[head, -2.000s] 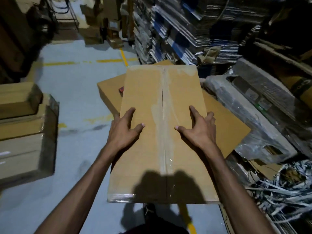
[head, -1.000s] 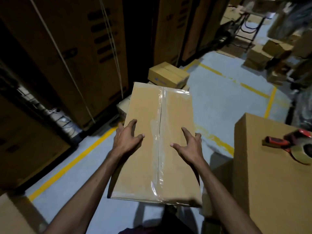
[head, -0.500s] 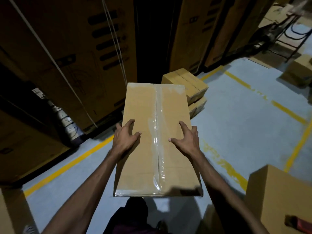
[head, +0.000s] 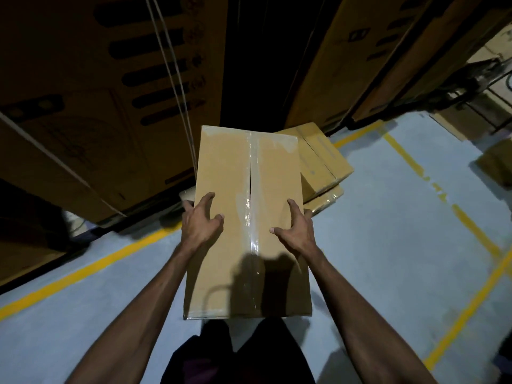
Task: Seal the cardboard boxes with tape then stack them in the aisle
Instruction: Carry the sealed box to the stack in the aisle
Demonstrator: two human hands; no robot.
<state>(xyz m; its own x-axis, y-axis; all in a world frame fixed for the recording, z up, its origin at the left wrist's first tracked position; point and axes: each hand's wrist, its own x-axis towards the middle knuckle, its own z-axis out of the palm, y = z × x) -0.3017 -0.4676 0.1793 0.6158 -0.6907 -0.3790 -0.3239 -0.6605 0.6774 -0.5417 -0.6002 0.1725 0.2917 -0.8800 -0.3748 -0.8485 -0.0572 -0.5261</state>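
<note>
I carry a long sealed cardboard box (head: pixel 246 173) in the air, clear tape running down its centre seam. My left hand (head: pixel 201 221) grips its left edge, thumb on top and fingers wrapped over the side. My right hand (head: pixel 296 230) grips the right edge the same way. Beyond the box's far end, two sealed boxes (head: pixel 322 162) lie stacked on the floor by the dark cartons.
Tall dark cartons (head: pixel 91 101) with strapping stand on the left and at the back. The grey floor (head: pixel 388 217) carries yellow lines. Another box (head: pixel 496 164) sits at the right edge. My legs show below the carried box.
I have turned left away from the work box with the tape dispenser, which has left the view. The carried box has come closer to the floor stack. Both hands keep their hold.
</note>
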